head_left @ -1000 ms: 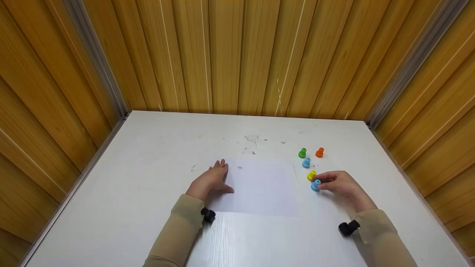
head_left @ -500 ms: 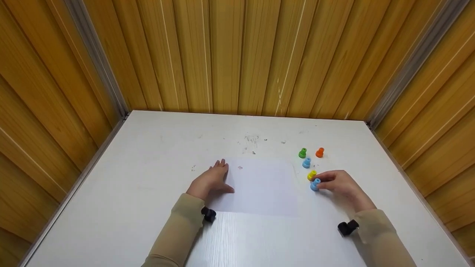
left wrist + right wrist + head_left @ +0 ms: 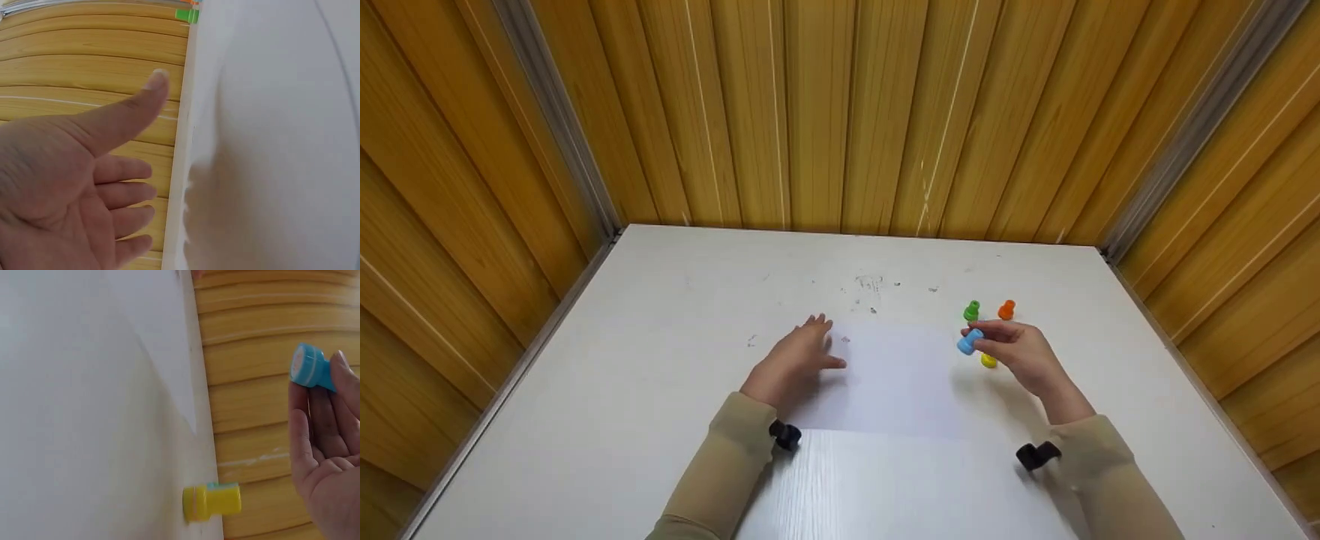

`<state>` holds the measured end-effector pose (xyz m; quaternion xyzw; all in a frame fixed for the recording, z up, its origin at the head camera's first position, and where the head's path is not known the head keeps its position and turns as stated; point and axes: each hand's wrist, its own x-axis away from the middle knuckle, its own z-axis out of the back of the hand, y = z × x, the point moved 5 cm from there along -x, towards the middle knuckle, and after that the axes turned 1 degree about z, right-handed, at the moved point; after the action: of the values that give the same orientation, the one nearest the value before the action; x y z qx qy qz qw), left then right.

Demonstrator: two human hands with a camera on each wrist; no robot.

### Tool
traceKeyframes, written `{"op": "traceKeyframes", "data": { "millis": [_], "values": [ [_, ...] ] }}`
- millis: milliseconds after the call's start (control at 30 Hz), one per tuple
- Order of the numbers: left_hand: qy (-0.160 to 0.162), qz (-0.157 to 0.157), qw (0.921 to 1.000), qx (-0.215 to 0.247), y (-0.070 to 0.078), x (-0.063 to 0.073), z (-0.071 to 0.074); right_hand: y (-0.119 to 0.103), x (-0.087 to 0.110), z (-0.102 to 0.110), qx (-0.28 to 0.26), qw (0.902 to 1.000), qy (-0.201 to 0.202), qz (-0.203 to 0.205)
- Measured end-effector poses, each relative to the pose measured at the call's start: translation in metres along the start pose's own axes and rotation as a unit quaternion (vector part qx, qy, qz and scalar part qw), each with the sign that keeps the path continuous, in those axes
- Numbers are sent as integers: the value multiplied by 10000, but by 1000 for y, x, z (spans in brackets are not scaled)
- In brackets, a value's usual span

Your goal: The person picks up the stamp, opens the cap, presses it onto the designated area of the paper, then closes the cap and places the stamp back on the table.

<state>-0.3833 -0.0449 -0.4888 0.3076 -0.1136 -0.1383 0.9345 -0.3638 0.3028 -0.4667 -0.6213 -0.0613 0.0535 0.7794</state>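
Observation:
A light blue toy stamp [image 3: 970, 342] is pinched between the thumb and fingers of my right hand [image 3: 1024, 356], lifted and tilted near the right edge of the white paper [image 3: 900, 382]. In the right wrist view, the blue stamp [image 3: 308, 365] shows its round, pale pinkish face. My left hand [image 3: 795, 360] hovers over the paper's left part with thumb spread and fingers extended, casting a shadow below. The left wrist view shows this hand [image 3: 73, 185] holding nothing. A yellow stamp [image 3: 988, 361] stands on the table beneath my right hand.
Green [image 3: 972, 310] and orange stamps [image 3: 1006, 309] stand beyond my right hand. Another blue stamp [image 3: 222, 485] shows slightly behind the yellow one in the right wrist view. Dark smudges [image 3: 868, 283] mark the white table [image 3: 697, 285]. Wood-patterned walls [image 3: 810, 112] enclose its back and sides.
My right hand has lifted the nearest blue stamp off the table and carried it left and away from me, tilting it. My left hand has risen from the paper and shifted slightly forward.

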Motion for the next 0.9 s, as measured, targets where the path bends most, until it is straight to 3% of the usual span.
{"op": "traceKeyframes", "data": {
  "millis": [100,167,300,467,567,900],
  "values": [
    [469,-403,9949,797,14,0,3,-10,-4,-24,-900,9958,70,168],
    [775,-630,9851,1398,23,1,4,-14,-7,-40,-1422,9896,145,169],
    [1195,-981,9574,2438,36,4,1,-17,-13,-72,-1960,9802,267,112],
    [1154,-1254,9232,3444,42,4,-10,-16,-18,-106,-2253,9737,320,66],
    [1138,-1347,9110,3728,43,3,-14,-14,-19,-121,-2367,9711,296,63],
    [1572,-1431,8932,3962,38,2,-12,-12,-27,-142,-2780,9594,474,67]
  ]
}}
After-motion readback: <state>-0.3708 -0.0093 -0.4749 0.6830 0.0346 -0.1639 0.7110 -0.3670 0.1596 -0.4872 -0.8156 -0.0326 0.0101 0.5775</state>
